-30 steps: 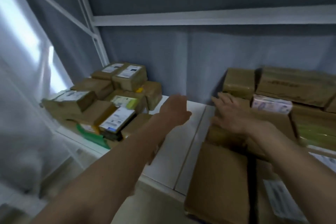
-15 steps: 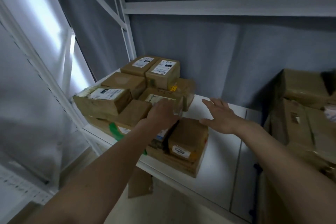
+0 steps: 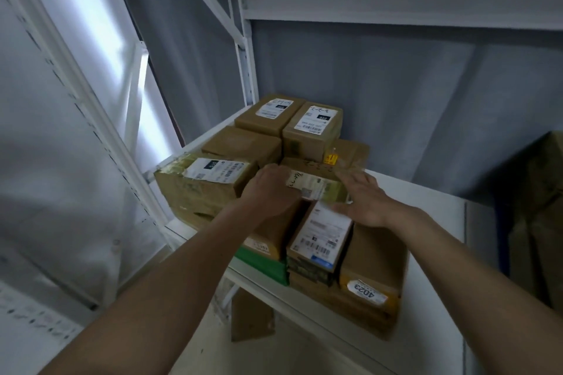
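Observation:
A stack of brown cardboard parcels sits at the left end of a white shelf board (image 3: 432, 222). On top of the stack's middle lies a small parcel with a yellowish label (image 3: 313, 187). My left hand (image 3: 271, 192) grips its left end, fingers curled over the edge. My right hand (image 3: 364, 202) touches its right end with fingers spread and fairly straight, the thumb along the near side. Just below lie a white-labelled box (image 3: 323, 237) and a box marked 4023 (image 3: 371, 271).
Two labelled boxes (image 3: 313, 128) stand at the back of the stack and a taped box (image 3: 201, 183) at its left. A green flat parcel (image 3: 262, 265) pokes out at the front. More cartons (image 3: 539, 207) stand at the right. A white rack upright (image 3: 246, 49) rises behind.
The view swung left from the right-hand cartons to this stack. My left hand settled on the small parcel and my right hand came over from the bare shelf to its right end.

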{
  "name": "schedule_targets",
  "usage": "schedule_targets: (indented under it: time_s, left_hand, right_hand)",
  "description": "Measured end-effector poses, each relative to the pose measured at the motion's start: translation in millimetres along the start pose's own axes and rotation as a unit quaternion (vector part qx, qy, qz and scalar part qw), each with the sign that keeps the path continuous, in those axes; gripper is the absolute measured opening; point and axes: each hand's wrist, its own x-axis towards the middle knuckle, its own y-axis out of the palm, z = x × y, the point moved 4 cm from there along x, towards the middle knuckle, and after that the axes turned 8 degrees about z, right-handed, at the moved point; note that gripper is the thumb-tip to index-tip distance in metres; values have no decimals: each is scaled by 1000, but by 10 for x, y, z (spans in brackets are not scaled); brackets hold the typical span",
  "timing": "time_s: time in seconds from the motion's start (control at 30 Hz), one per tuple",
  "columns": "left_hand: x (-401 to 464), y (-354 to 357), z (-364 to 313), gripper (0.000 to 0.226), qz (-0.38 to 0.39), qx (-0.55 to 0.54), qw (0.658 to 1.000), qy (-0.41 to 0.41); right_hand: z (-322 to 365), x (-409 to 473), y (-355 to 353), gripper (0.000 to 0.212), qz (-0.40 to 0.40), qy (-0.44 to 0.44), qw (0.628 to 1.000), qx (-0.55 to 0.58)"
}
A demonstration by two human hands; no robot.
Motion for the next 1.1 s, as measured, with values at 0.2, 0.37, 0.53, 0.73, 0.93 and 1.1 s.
schedule_targets:
  time_s: [0.2, 0.37, 0.53, 0.73, 0.93, 1.1]
  left_hand:
    - [280, -335, 265, 52, -1, 21, 1000, -7]
    - [643, -555, 286, 41, -15, 42, 999, 21]
    - [1197, -628, 379, 33, -26, -20, 999, 15]
    - [1805, -825, 706, 56, -57, -24, 998, -3]
    - [2216, -958, 910, 37, -56, -47, 997, 11]
    - [2456, -952, 1063, 47, -9, -40, 999, 8]
  right_hand:
    - [252, 480, 33, 83, 6, -23, 1000, 18]
    - [302, 797, -77, 85, 1, 0, 1000, 31]
    - [343, 1075, -256, 81, -52, 13, 998, 43]
    - [672, 1537, -603, 73, -98, -36, 994, -7]
    - [906, 2089, -722, 60, -91, -24, 987, -132]
    - [949, 2403, -748, 63, -90, 5, 974, -207]
